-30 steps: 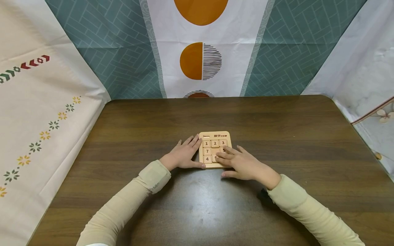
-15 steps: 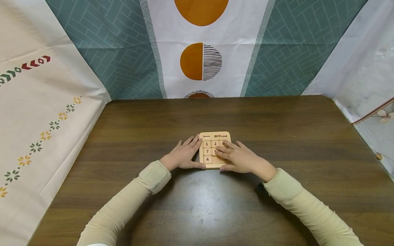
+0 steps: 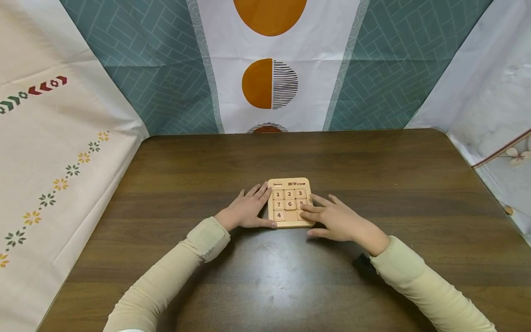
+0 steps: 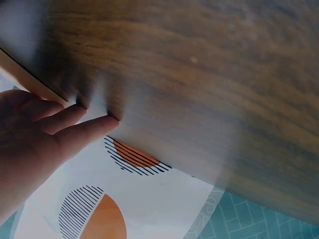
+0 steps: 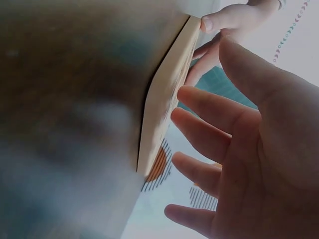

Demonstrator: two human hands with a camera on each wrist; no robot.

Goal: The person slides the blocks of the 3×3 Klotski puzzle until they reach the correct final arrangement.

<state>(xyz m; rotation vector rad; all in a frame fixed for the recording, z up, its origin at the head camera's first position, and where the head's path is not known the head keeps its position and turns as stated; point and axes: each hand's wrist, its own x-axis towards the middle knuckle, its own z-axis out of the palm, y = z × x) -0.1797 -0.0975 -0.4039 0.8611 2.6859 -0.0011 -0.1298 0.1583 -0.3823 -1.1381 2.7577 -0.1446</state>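
I have a dark, wood-grained table (image 3: 265, 281) across the lower part of the head view, its far corners rounded and a soft patch of glare on its near half. Behind it I see a teal backdrop (image 3: 157, 87) with a brick-like line pattern, split by a white panel (image 3: 319, 27) bearing orange and striped circles. A cream cloth (image 3: 33, 166) with a row of small coloured flowers flanks the left side, and a pale cloth (image 3: 489, 115) with a blossom print flanks the right.

The wooden number board (image 3: 292, 224) lies flat around the table's middle, between the two hands. Its number tiles (image 3: 289, 194) read 1, 2, 3 on top and 7, 6, 5 below; the bottom row shows the 4, a bare slot (image 3: 291, 215) and a tile partly covered by fingers.

I see the left hand (image 3: 250, 210) spread with straight fingers, touching the board's left edge, its thumb at the near left corner. The right hand (image 3: 338, 222) is loosely extended, fingers parted, their tips over the board's right side; I cannot tell which of them press a tile.
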